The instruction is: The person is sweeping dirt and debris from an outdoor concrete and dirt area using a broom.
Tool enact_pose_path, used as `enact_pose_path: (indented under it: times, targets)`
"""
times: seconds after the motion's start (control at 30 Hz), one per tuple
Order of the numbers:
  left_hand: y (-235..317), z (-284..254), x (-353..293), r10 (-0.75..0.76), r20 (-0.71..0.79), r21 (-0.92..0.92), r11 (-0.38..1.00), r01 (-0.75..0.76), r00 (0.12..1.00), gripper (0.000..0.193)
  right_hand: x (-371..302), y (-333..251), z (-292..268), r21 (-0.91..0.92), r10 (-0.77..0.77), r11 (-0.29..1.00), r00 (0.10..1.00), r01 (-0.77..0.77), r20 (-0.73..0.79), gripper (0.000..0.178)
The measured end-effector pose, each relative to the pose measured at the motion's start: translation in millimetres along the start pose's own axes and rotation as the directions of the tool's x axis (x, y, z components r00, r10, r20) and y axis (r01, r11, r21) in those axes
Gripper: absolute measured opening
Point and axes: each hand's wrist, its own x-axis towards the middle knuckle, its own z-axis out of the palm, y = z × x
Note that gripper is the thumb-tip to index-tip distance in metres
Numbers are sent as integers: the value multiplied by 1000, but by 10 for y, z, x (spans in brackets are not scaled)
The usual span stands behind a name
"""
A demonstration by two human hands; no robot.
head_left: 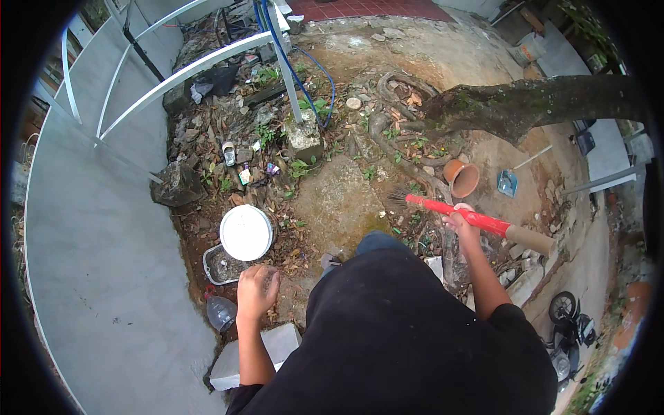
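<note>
Leafy yard ground [339,190]. Red broom [491,223] over roots [377,131], R hand [459,217] fingers wrapped round it; bristles [398,197] may snag on roots, or clay pot [465,181] may tip (if bumped). L hand [257,289] nr white bucket [245,233], fingers loosely bent.

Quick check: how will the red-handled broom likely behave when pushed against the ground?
The red-handled broom looks straight, so its handle is probably stiff. Its thin, splayed bristles should likely bend. Being round, it might twist in the right hand.
</note>
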Motion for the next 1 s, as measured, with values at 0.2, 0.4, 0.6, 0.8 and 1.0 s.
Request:
enact_pose_path:
  times: [0.2, 0.4, 0.6, 0.8, 1.0]
  targets:
    - [279, -106, 343, 134, -146, -76, 986, -146, 980, 7, -408, -297, -508, 80, -18, 995, 890, 61, -455, 19]
    - [752, -88, 601, 285, -192, -122, 943, -311, 939, 9, -266, -516, -242, -15, -215, 973, 875, 232, -434, 15]
    - [871, -112, 598, 287, -130, -192, 932, -308, 949, 9, -190, -704, 65, -54, -322, 945, 889, 323, -324, 15]
    - [1054, -85, 855, 250, -72, -183, 948, -260, 965, 9, 31, -623, -54, 24, -257, 963, 942, 268, -215, 14]
    - [1594, 140, 1361, 376, 70, -354, 876, -329, 924, 12, 147, -410, -10, -1, -334, 943, 941, 334, -56, 2]
